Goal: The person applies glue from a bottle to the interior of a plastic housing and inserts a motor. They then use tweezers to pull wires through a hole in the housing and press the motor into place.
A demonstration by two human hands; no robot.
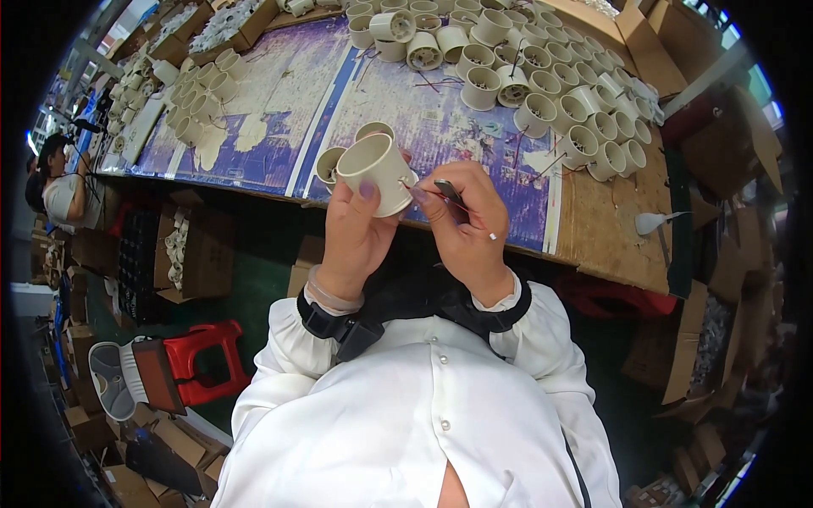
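My left hand [349,241] grips a cream plastic cup-shaped housing [370,169], tilted with its wide mouth up toward me, above the table's front edge. Close against its side, my right hand [474,229] is closed around a small dark metal tool [449,191], whose exact kind I cannot make out. A thin red wire [445,200] runs from the housing's side past the right fingers; a small white tip shows below that hand. Just behind the held housing stand two more cream housings [326,162], partly hidden by it.
Many cream housings [535,114] crowd the table's [292,93] back right, several with wires. A smaller group [203,106] stands at left. A white nozzle bottle [650,223] lies at right. Cardboard boxes [207,254] and a red stool [203,364] sit below; a person [63,190] is far left.
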